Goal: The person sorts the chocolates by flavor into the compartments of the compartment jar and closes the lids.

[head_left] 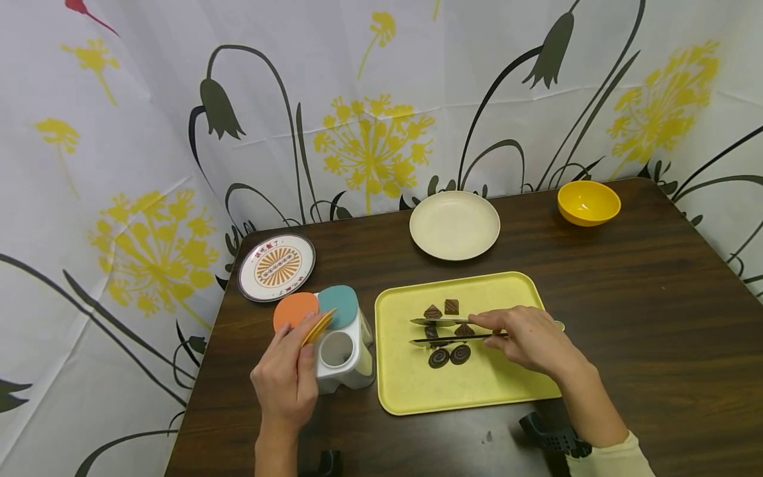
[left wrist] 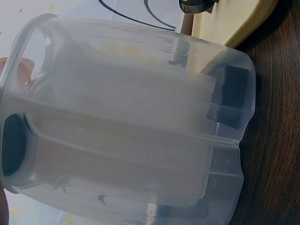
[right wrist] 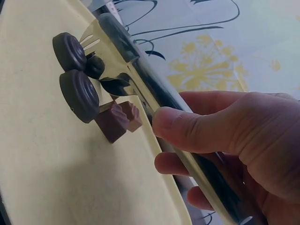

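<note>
Over the yellow rectangular plastic tray (head_left: pixel 411 389): long metal tongs (head_left: pixel 456 339) are gripped by the right hand (head_left: pixel 533 338); presumably stiff, slippery, best held mid-arm | Left of tray: thin yellow plastic lid (head_left: pixel 319 327) is pinched by the left hand (head_left: pixel 286 377); probably light

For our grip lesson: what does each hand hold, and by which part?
The left hand holds a yellow lid by its edge; the right hand holds tongs by their arms.

a brown table (head_left: pixel 667 298) carries a tray (head_left: pixel 411 384), container (head_left: pixel 360 354), bowl (head_left: pixel 589 205) — and two plates (head_left: pixel 455 225).
</note>
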Demonstrator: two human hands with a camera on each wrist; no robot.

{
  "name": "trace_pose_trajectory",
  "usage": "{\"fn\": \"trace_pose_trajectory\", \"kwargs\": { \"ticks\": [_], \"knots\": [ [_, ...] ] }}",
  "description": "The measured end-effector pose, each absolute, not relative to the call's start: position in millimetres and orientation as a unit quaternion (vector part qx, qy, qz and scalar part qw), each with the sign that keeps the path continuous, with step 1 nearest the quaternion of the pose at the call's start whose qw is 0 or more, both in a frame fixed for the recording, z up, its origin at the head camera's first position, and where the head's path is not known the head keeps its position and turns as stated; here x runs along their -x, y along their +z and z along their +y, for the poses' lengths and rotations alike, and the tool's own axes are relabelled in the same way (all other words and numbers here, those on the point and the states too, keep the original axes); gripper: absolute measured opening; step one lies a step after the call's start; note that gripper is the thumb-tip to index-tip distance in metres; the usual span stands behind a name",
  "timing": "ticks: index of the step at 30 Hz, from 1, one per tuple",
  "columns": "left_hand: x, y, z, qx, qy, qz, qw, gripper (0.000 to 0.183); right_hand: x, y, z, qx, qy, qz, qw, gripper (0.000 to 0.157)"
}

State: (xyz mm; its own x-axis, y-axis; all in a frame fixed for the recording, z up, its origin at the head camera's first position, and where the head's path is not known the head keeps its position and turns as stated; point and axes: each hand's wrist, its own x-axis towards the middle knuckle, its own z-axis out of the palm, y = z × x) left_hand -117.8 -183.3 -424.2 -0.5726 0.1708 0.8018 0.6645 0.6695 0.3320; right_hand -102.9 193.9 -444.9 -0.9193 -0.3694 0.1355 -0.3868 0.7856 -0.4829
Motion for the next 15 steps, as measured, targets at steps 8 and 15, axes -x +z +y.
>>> {"fn": "trace_pose_trajectory", "kwargs": {
  "ticks": [8,15],
  "knots": [
    [117.3,-424.2,-183.6,0.251,-0.320,-0.828,0.385,0.034,102.4,-449.0,194.4,-0.207,0.255,-0.943,0.049,0.041],
    [117.7,-423.5,-183.0,0.254,-0.322,-0.824,0.391,0.034,100.2,-443.9,198.0,-0.209,0.268,-0.937,0.084,0.046]
  ]
}}
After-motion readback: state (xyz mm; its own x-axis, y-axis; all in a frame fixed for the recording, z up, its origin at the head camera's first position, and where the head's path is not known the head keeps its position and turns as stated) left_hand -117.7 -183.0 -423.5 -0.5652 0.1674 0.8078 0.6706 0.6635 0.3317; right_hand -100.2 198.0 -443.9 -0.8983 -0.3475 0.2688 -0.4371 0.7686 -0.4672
